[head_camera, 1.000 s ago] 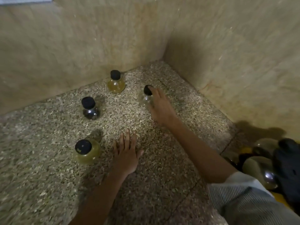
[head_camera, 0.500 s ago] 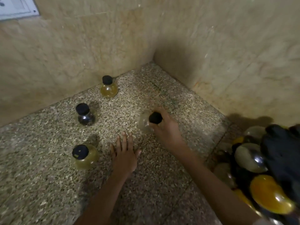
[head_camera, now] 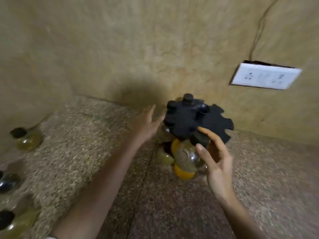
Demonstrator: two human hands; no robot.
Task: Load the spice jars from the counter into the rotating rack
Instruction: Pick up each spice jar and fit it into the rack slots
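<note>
Right hand [head_camera: 214,159] grips a jar [head_camera: 188,156] at the rack [head_camera: 195,121]; left hand [head_camera: 146,128] spread, empty. Seat its neck squarely, apparently in a near notch.

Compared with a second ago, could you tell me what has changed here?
The right hand took the clear jar off the counter and carried it to the rack. The left hand rose off the counter toward the rack, open. The other three jars remain standing.
</note>
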